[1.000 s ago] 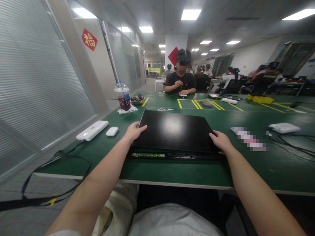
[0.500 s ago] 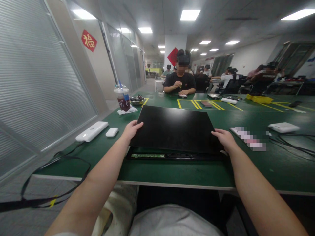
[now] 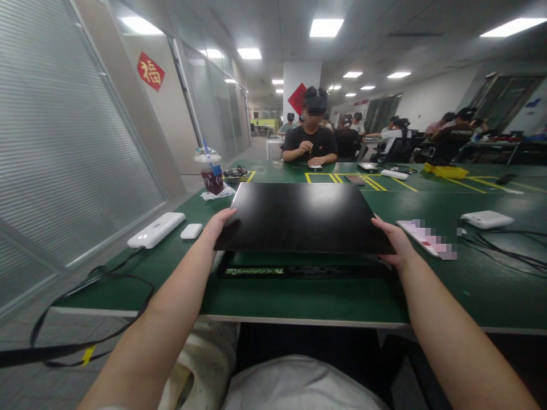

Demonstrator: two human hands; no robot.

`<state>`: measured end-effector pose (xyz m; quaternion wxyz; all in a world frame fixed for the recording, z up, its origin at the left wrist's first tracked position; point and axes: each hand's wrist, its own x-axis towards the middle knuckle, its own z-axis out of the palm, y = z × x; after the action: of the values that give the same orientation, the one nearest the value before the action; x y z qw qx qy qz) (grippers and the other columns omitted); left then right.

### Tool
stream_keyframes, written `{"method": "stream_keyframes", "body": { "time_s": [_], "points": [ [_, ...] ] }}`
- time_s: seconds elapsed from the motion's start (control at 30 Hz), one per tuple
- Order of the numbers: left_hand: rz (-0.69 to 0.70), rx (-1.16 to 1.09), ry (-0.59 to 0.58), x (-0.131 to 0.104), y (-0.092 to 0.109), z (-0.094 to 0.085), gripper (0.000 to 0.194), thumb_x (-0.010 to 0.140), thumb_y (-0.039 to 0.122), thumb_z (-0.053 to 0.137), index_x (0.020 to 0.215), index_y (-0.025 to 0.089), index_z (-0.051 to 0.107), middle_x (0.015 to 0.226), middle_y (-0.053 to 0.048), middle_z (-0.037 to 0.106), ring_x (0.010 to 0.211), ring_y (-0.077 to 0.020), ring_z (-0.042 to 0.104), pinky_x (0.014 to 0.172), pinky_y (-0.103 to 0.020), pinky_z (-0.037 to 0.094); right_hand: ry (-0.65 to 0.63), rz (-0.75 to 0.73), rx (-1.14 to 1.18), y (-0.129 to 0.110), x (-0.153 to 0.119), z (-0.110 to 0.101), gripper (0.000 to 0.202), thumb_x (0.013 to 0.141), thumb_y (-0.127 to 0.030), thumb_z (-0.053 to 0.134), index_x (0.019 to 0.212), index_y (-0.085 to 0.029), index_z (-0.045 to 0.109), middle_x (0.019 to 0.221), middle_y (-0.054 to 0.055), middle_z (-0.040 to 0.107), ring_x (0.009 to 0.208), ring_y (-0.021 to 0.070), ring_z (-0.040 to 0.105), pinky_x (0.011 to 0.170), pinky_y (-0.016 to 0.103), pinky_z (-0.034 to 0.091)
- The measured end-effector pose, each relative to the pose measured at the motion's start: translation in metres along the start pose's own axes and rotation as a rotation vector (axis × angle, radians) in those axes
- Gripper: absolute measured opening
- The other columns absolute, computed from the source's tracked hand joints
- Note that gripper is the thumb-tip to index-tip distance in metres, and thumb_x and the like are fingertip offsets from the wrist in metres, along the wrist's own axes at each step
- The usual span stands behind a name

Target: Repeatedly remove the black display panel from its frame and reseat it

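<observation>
Glossy black, the panel [image 3: 299, 219] hangs between your left hand [image 3: 217, 228] and right hand [image 3: 396, 244], each nearly closed, pinching a side edge; keep it level, clear of the green circuit strip [image 3: 254, 271] below them.

You hold the black panel [image 3: 299, 219] by its left and right edges. Its flat, rectangular face is turned upward and reflects light; its near edge stands clear above the slim black housing [image 3: 337, 271]. The housing lies on the tabletop [image 3: 307, 302] before you, its visible strip exposing a green circuit board [image 3: 254, 271] toward your left.
</observation>
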<state>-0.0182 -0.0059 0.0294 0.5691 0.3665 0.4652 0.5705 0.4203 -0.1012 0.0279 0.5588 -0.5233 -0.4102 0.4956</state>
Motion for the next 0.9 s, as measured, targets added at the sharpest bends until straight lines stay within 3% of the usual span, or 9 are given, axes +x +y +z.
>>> {"method": "stream_keyframes", "body": {
  "time_s": [0.13, 0.3, 0.47, 0.63, 0.77, 0.9],
  "points": [
    [-0.107, -0.021, -0.01, -0.006, 0.003, 0.0, 0.031, 0.073, 0.031, 0.074, 0.099, 0.013, 0.077, 0.073, -0.012, 0.076, 0.064, -0.0299, 0.074, 0.058, -0.039, 0.061, 0.035, 0.092, -0.048, 0.002, 0.002, 0.003, 0.045, 0.083, -0.045, 0.056, 0.125, -0.03, 0.064, 0.101, 0.008, 0.078, 0.092, 0.0284, 0.074, 0.082, 0.047, 0.06],
    [-0.105, -0.073, -0.036, -0.013, 0.008, 0.005, 0.031, 0.075, 0.025, 0.071, 0.103, 0.014, 0.077, 0.076, -0.009, 0.077, 0.071, -0.0296, 0.076, 0.065, -0.039, 0.062, 0.08, 0.138, 0.029, 0.002, 0.005, 0.001, 0.035, 0.083, -0.038, 0.058, 0.115, -0.028, 0.066, 0.094, 0.008, 0.078, 0.088, 0.0278, 0.074, 0.082, 0.048, 0.061],
    [-0.045, -0.12, -0.011, -0.018, 0.017, 0.008, 0.032, 0.084, 0.033, 0.061, 0.105, 0.014, 0.075, 0.077, -0.009, 0.077, 0.074, -0.0302, 0.075, 0.064, -0.04, 0.061, 0.137, 0.029, 0.128, -0.002, 0.006, -0.001, 0.021, 0.079, -0.032, 0.063, 0.098, -0.024, 0.067, 0.087, 0.007, 0.077, 0.088, 0.0285, 0.075, 0.083, 0.045, 0.062],
    [-0.047, -0.157, -0.044, -0.022, 0.017, 0.01, 0.045, 0.091, 0.043, 0.048, 0.109, 0.01, 0.074, 0.076, -0.012, 0.075, 0.067, -0.0297, 0.072, 0.059, -0.041, 0.058, 0.147, -0.059, 0.119, -0.004, 0.008, -0.008, 0.016, 0.077, -0.032, 0.067, 0.091, -0.024, 0.066, 0.087, 0.006, 0.077, 0.093, 0.0293, 0.075, 0.086, 0.045, 0.062],
    [-0.04, -0.177, -0.005, -0.022, 0.014, 0.011, 0.036, 0.092, 0.039, 0.049, 0.092, 0.012, 0.073, 0.066, -0.007, 0.068, 0.055, -0.0202, 0.063, 0.052, -0.03, 0.051, 0.198, -0.111, 0.185, 0.001, 0.016, -0.019, 0.017, 0.081, -0.031, 0.063, 0.096, -0.024, 0.067, 0.093, 0.006, 0.077, 0.097, 0.0274, 0.075, 0.09, 0.045, 0.061],
    [-0.015, -0.176, 0.019, -0.022, 0.014, 0.01, 0.027, 0.089, 0.033, 0.053, 0.082, 0.014, 0.071, 0.074, -0.007, 0.07, 0.061, -0.0149, 0.063, 0.055, -0.024, 0.049, 0.333, -0.21, 0.221, 0.009, 0.032, -0.03, 0.013, 0.084, -0.029, 0.059, 0.094, -0.024, 0.067, 0.098, 0.007, 0.077, 0.101, 0.0252, 0.073, 0.092, 0.044, 0.061]
  ]
}}
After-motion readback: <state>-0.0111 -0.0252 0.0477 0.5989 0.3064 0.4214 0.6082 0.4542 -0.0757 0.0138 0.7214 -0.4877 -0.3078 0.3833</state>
